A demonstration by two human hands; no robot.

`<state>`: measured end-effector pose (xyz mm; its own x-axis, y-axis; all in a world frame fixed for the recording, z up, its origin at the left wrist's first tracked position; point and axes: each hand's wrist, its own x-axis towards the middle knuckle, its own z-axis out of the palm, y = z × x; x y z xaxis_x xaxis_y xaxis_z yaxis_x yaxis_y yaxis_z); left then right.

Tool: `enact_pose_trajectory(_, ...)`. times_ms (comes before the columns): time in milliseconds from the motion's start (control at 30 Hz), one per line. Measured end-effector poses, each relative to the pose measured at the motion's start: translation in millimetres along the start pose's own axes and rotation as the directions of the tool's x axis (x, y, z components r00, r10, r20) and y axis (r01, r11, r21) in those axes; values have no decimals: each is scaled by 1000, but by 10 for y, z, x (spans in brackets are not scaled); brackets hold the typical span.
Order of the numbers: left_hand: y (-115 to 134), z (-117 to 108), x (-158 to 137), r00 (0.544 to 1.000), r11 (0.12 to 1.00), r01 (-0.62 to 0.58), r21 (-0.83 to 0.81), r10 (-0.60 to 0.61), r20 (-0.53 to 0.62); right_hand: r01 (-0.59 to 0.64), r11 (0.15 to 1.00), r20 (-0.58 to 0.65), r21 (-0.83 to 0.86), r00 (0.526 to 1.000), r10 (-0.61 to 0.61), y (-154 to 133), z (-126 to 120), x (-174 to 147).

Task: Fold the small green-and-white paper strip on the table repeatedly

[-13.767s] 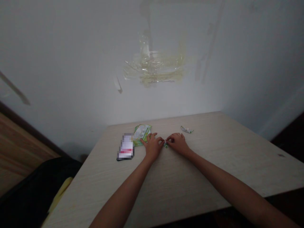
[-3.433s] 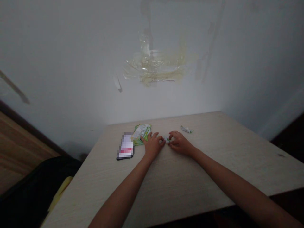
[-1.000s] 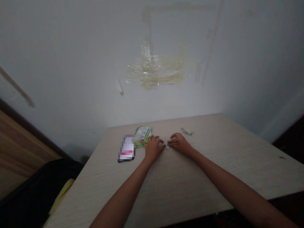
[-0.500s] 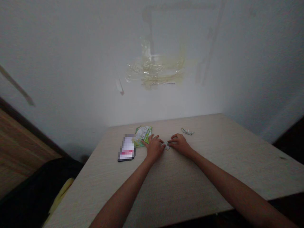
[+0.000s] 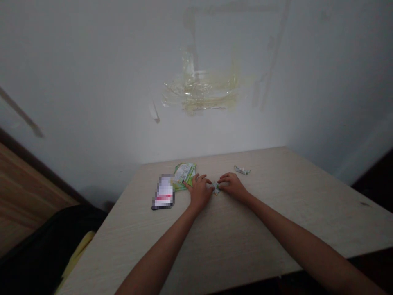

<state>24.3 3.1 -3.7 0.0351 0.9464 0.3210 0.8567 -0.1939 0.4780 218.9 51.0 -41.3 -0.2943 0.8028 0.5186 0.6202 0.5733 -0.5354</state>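
Note:
Between my two hands lies a small folded piece of printed paper [image 5: 216, 189], pale with green and bluish marks, on the wooden table [image 5: 233, 237]. My left hand [image 5: 201, 192] pinches its left edge with thumb and forefinger, the other fingers raised and spread. From the right, my right hand [image 5: 233, 186] grips the opposite edge, fingers bent together. Just behind and left of my left hand are flat green-and-white printed packets [image 5: 185, 172], partly overlapping. A phone [image 5: 164, 192] with a blurred screen lies beside them at the left.
A narrow twisted strip of printed paper [image 5: 242, 170] lies behind my right hand. The table's back edge meets a white wall [image 5: 123, 82] with clear tape [image 5: 202, 92] stuck on it. A dark bag or cloth [image 5: 52, 241] is at the lower left.
The small folded paper has shifted or turned slightly between my fingers. Both hands stay in nearly the same place, and the other things on the table have not moved.

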Motion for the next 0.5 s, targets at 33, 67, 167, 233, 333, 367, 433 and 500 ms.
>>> enact_pose_trajectory(33, -2, 1, -2, 1000, 1000, 3, 0, -3, -9, -1, 1000, 1, 18, 1000, 1, 0, -8, 6)
enact_pose_trajectory(67, -4, 1, -2, 1000, 1000, 5, 3, -5, -13, -3, 999, 1, 33, 1000, 3, -2, -17, 11)
enact_pose_trajectory(167, -6, -1, 0, 1000, 1000, 1, 12, 0, -14, -12, 997, -5, 73, 1000, 12, -22, -42, 21)
enact_pose_trajectory(233, -6, -3, 3, 1000, 1000, -8, 8, 8, -19, -16, 995, 2, 96, 1000, 16, -38, -58, 23)
enact_pose_trajectory(333, -3, -12, 4, 999, 1000, -19, -17, 18, -39, -26, 992, 4, 120, 1000, 26, -53, -80, 25)
enact_pose_trajectory(367, -2, -16, 3, 999, 999, -21, -28, 19, -46, -31, 992, 1, 126, 1000, 31, -55, -86, 27)
enact_pose_trajectory(433, 0, -25, 0, 998, 998, -29, -46, 26, -65, -42, 990, -4, 132, 999, 43, -54, -95, 32)
enact_pose_trajectory(500, 1, -32, -5, 996, 997, -43, -59, 38, -84, -49, 990, -1, 135, 999, 49, -50, -100, 39)
